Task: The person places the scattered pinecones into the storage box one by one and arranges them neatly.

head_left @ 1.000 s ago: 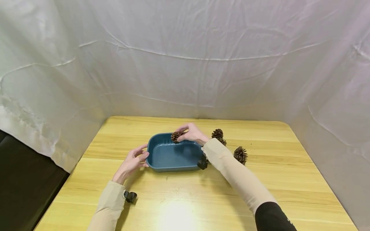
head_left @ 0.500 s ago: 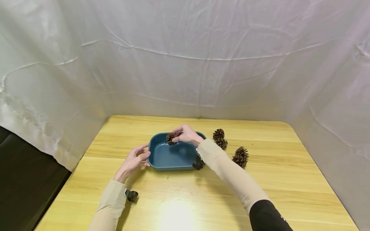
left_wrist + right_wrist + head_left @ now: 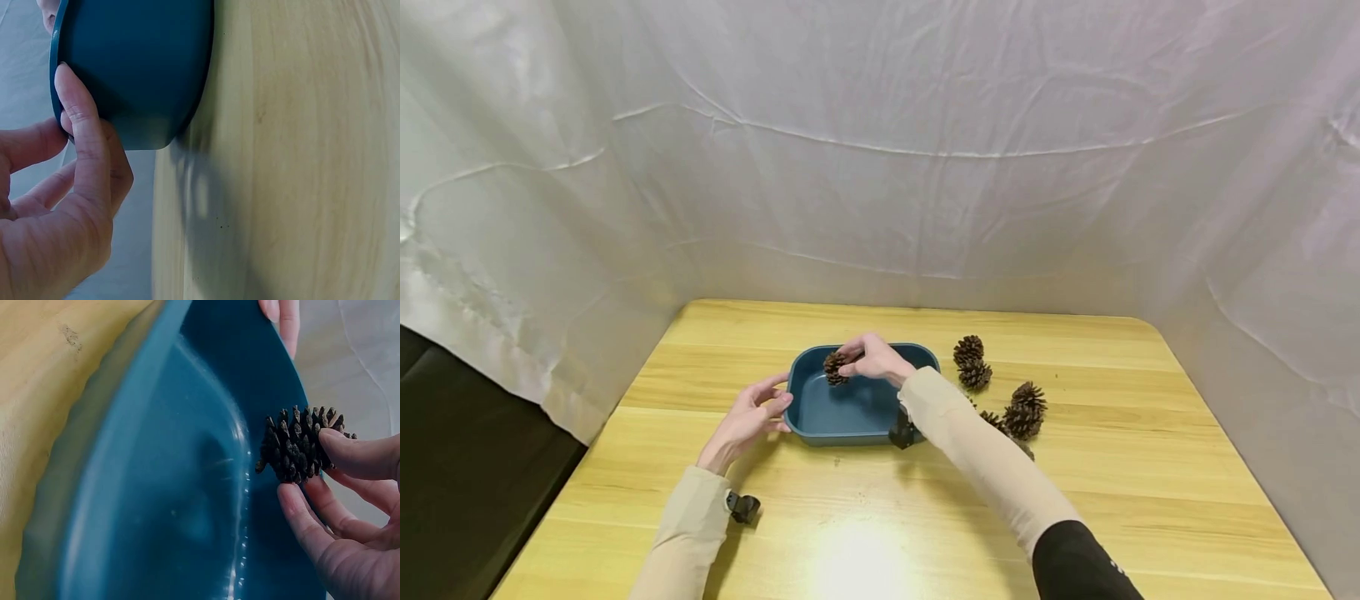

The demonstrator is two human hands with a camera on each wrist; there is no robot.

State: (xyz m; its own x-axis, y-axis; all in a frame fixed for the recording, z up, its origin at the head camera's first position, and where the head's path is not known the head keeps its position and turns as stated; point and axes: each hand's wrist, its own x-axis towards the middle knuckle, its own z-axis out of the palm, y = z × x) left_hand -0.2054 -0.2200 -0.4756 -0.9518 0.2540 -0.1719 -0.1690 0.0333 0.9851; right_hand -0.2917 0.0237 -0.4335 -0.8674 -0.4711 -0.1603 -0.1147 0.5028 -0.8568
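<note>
A deep blue rectangular dish point(image 3: 842, 439) with rounded corners stands on the table. My left hand point(image 3: 747, 421) grips its left end, thumb at the rim point(image 3: 56, 47) and the other fingers around the end wall. Over the dish's back left part, my right hand point(image 3: 876, 362) pinches a brown pine cone point(image 3: 835, 368) between thumb and fingers. In the right wrist view the pine cone point(image 3: 300, 447) lies sideways in the fingertips and overlaps the far wall. The visible part of the dish's floor point(image 3: 175, 487) is bare.
Several more pine cones lie right of the dish: a pair point(image 3: 972, 364) toward the back and a cluster point(image 3: 1024, 412) nearer, partly hidden by the right sleeve point(image 3: 977, 450). Pale cloth point(image 3: 880, 208) hangs behind the wooden table point(image 3: 1135, 467). A dark surface point(image 3: 467, 467) is at left.
My right hand has carried the pine cone leftward and a little lower over the dish. More of the cones on the right now show past the sleeve. The left hand has kept its place.
</note>
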